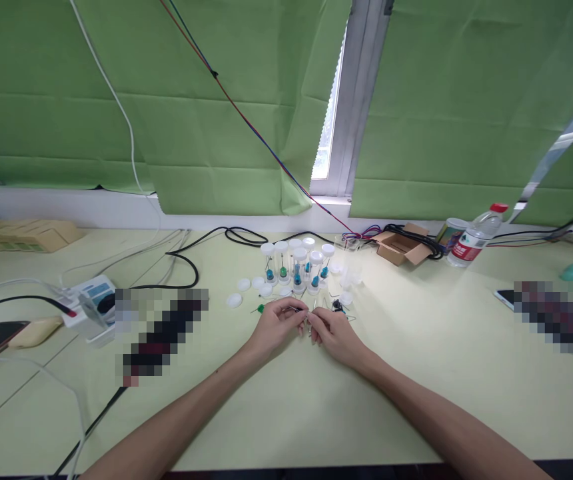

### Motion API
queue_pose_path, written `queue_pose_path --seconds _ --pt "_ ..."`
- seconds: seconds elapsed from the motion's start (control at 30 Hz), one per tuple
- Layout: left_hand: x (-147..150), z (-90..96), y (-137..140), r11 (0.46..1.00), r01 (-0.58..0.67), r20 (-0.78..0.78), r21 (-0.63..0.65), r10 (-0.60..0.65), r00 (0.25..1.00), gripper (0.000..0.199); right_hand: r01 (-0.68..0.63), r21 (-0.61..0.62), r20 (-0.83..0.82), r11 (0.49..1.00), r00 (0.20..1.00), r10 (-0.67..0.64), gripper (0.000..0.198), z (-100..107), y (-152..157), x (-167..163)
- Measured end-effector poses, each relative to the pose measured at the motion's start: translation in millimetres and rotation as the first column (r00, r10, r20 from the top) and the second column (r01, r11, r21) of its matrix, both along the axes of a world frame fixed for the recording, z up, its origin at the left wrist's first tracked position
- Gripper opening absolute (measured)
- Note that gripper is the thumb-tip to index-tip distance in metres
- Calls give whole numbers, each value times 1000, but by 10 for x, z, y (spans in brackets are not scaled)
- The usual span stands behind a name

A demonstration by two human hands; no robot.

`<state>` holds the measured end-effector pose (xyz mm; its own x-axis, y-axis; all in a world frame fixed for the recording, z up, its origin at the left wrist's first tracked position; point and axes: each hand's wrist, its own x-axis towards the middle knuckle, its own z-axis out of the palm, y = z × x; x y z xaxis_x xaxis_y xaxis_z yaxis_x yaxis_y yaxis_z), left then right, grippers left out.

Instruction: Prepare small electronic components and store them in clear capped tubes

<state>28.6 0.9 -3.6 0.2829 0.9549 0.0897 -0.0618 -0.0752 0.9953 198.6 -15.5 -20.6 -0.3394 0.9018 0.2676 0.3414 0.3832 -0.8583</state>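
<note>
Tabletop (406, 427) in pale green spans the foreground; above it the left hand (280, 321) and right hand (337, 335) press together, fingertips pinched; just beyond stand clear capped vials (297, 272), loose white lids (234, 301) nearby; between the fingertips sits a small thin piece (309, 318), mostly hidden; a slackened pinch could drop it, and a forward knuckle bump could topple the vials.

See pale yellow-green on the desk (416, 387), plain deeper green on the blinds (466, 100). Get white on the lids (234, 301), clear on the vials (287, 261), teal-blue on most pieces (315, 282) inside, green on one. Spot red on the bottle cap (499, 208), red and white on the label (466, 248), brown on the cardboard box (391, 253), black on the looped cable (191, 261).
</note>
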Motion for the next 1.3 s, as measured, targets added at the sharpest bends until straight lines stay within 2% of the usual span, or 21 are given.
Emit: queue_pose_path --seconds 0.77,1.3 --pt "-3 16 -4 999 12 -20 48 -11 1000 19 5 -3 -5 1000 1000 -5 49 -35 20 2" --pt "-13 -16 11 999 18 -36 31 -17 999 16 -8 -1 13 1000 1000 8 44 5 4 15"
